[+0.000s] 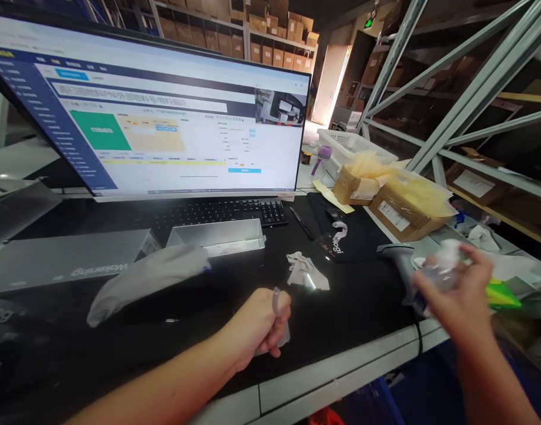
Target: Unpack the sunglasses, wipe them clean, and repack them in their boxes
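My left hand [268, 321] is closed in a fist above the black desk mat. A greyish, translucent strip pokes out above and below its fingers; what it belongs to is hidden. At the right, my right hand [465, 289] wraps round a small clear bottle [443, 268] with a white top, blurred by motion. Beside that bottle is a grey handheld scanner [401, 262]. A crumpled wipe [306, 271] lies on the mat beyond my left hand. Further left are a white pouch [150, 280] and an uncovered pale box [221, 239].
A large monitor [173, 130] stands behind a black keyboard [217, 212]. A pen [301, 223] and a mouse [335, 216] lie nearby. Cardboard boxes [403, 206] with yellow packing line the right, near a white basket [354, 144]. A long grey box [71, 260] sits left.
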`<state>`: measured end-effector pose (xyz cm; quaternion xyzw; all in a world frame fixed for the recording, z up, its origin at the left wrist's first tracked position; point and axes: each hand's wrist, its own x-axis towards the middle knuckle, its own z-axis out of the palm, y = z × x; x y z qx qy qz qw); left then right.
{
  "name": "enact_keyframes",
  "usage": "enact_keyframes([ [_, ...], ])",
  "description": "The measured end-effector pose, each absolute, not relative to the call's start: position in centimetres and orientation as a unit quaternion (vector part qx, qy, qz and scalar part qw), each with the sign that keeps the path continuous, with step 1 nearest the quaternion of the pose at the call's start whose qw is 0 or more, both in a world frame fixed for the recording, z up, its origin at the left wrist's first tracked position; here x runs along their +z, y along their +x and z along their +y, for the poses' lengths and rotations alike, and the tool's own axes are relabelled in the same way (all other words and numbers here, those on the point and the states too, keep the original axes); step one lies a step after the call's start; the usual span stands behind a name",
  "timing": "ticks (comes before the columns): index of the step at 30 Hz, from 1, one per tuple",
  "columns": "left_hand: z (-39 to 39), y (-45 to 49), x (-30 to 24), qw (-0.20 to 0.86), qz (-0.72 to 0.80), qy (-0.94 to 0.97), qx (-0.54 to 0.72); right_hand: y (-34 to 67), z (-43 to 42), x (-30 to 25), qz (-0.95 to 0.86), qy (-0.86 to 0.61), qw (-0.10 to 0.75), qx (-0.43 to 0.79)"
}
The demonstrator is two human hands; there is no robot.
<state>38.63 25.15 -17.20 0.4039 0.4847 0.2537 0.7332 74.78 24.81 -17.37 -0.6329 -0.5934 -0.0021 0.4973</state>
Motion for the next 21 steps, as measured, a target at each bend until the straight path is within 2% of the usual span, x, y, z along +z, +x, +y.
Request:
enact_keyframes([
  [2, 25.1, 38.6, -17.4, 0.737, 0.484, 0.404, 0.245, 69.8, 21.6, -18.5, -0.676, -0.582, 0.451, 0.027],
  [4, 25.0, 38.7, -17.6, 0.736, 0.484, 0.408, 0.24, 65.7, 19.9, -19.3, -0.742, -0.532, 0.381, 0.143],
  [6, 24.9, 38.7, -17.8, 0.732, 0.486, 0.413, 0.24, 63.1, 19.4, -19.5, -0.781, -0.485, 0.34, 0.198],
  [13, 24.5, 38.9, -17.6, 0.708, 0.496, 0.435, 0.253, 61.1, 20.4, -18.9, -0.79, -0.527, 0.295, 0.108],
  [18, 24.5, 39.0, -17.7, 0.705, 0.494, 0.446, 0.245, 60.6, 21.3, -18.7, -0.78, -0.558, 0.259, 0.114],
  [21, 24.4, 39.1, -18.0, 0.701, 0.501, 0.449, 0.235, 60.4, 22.1, -18.5, -0.77, -0.562, 0.279, 0.11],
])
